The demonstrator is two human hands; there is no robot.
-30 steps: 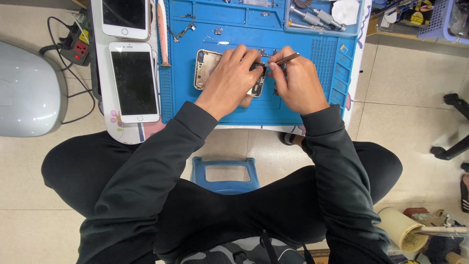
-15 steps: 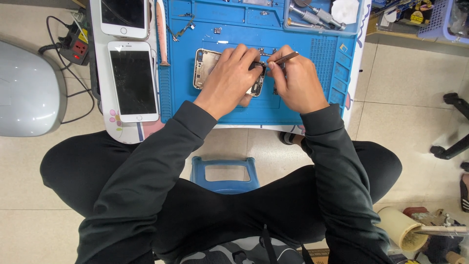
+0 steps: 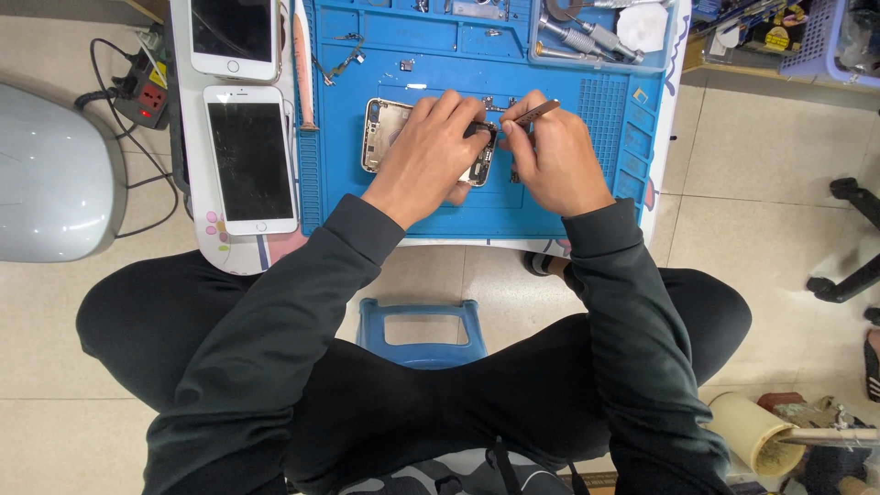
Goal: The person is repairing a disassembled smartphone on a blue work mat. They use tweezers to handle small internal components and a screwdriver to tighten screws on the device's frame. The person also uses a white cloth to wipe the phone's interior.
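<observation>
- While crouched over a blue stool (image 3: pixel 417 330), reached both forearms out to the low table (image 3: pixel 234 252); showed no elbow support, so judged a tremor at the tool tips possible.
- Kept the left hand (image 3: pixel 431 156) spread over the opened phone shell (image 3: pixel 383 133), fingers pressed down and curled on its right end; found that shell lying flat on the blue mat (image 3: pixel 587 197), between the two hands.
- Held the right hand (image 3: pixel 555 165) with fingers pinched together on slim tweezers (image 3: pixel 534 112), tips aimed into the shell just beside the left fingertips; could not tell the exact contact point, hidden by the left hand.
- Judged a slip of those tips the main hazard: could have scratched a board, torn a thin cable or jabbed a left finger.
- Noted tiny loose parts (image 3: pixel 406 64) on the mat beyond the shell; could have been swept off by a sleeve.
- Saw a white phone (image 3: pixel 249 160) near the table's front edge, to the left; could have been nudged off by the left elbow.
- Farthest, spotted a power strip (image 3: pixel 147 92) with a trailing cord; could have snagged.
</observation>
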